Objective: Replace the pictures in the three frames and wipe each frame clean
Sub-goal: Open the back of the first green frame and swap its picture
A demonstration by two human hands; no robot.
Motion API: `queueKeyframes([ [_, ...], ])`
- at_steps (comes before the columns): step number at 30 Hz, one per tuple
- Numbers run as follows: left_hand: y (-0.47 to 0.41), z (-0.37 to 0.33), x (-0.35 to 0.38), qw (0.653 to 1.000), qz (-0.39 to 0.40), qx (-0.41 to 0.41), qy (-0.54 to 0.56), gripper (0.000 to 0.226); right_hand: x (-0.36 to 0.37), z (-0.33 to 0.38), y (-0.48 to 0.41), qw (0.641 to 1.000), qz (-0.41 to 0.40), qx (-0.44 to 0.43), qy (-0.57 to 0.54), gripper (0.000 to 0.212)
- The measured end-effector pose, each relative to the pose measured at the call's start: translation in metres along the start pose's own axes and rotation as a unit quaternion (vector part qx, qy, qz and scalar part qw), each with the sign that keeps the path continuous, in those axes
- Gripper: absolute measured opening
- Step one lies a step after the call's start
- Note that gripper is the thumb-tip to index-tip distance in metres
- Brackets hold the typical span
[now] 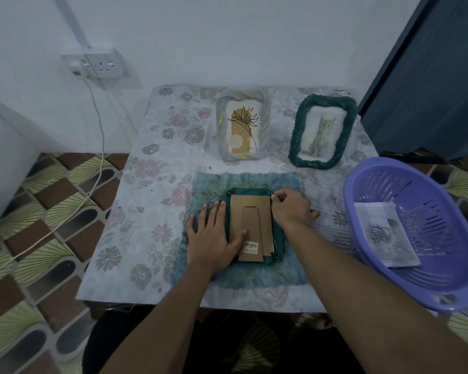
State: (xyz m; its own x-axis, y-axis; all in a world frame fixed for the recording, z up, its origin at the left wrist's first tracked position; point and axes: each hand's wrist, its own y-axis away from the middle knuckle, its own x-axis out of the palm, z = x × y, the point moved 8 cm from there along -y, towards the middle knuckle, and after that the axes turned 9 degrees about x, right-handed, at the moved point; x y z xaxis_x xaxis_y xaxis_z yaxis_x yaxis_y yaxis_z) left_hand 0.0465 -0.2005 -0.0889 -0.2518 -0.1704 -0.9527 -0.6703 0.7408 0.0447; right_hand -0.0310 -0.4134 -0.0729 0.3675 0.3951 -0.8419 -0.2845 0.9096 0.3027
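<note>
A dark green frame (278,238) lies face down on a blue fluffy cloth (243,182), its brown cardboard back (250,211) and stand facing up. My left hand (214,236) lies flat on the frame's left side, thumb on the cardboard. My right hand (292,207) pinches something small at the back's upper right corner. A pale frame (242,128) with a leaf drawing and a green frame (322,130) with a cat picture stand at the back of the table.
A purple plastic basket (416,230) at the table's right edge holds a grey rose picture (384,233). The floral tablecloth (146,201) covers a small table against a white wall. A wall socket (100,63) with a hanging cable is at the left; a dark door (430,90) stands to the right.
</note>
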Motion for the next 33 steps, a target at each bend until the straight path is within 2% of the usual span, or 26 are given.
queueKeyframes([
  [6,0.000,0.001,0.001,1.000,-0.003,0.001,0.001,0.092,-0.003,-0.001,0.001,1.000,-0.004,-0.024,0.011,0.010],
  [8,0.001,0.001,0.001,1.000,-0.005,0.001,0.000,0.092,-0.002,0.001,0.006,0.999,0.007,-0.045,0.018,0.017],
  [10,0.001,0.000,0.000,1.000,-0.007,0.002,-0.003,0.091,0.000,0.004,0.017,0.995,0.018,-0.087,0.034,0.033],
  [13,0.002,0.000,0.000,1.000,-0.004,0.000,-0.006,0.091,0.001,0.006,0.043,0.979,-0.001,-0.194,0.055,0.052],
  [15,0.001,0.000,0.001,1.000,0.003,-0.003,-0.007,0.091,0.009,0.002,0.061,0.965,0.025,-0.256,0.057,0.056],
  [19,0.001,0.002,0.001,1.000,0.012,-0.007,0.006,0.094,0.025,-0.019,0.084,0.939,0.077,-0.324,0.085,0.056],
  [24,-0.001,0.002,0.002,0.999,0.036,-0.016,0.023,0.096,0.031,-0.036,0.093,0.930,0.081,-0.332,0.135,0.055],
  [28,-0.002,0.003,-0.002,0.996,0.038,-0.014,0.076,0.092,0.033,-0.038,0.095,0.930,0.068,-0.326,0.154,0.067],
  [33,0.024,-0.008,-0.017,0.989,-0.037,0.118,0.083,0.061,0.035,-0.039,0.094,0.931,0.061,-0.321,0.160,0.063],
])
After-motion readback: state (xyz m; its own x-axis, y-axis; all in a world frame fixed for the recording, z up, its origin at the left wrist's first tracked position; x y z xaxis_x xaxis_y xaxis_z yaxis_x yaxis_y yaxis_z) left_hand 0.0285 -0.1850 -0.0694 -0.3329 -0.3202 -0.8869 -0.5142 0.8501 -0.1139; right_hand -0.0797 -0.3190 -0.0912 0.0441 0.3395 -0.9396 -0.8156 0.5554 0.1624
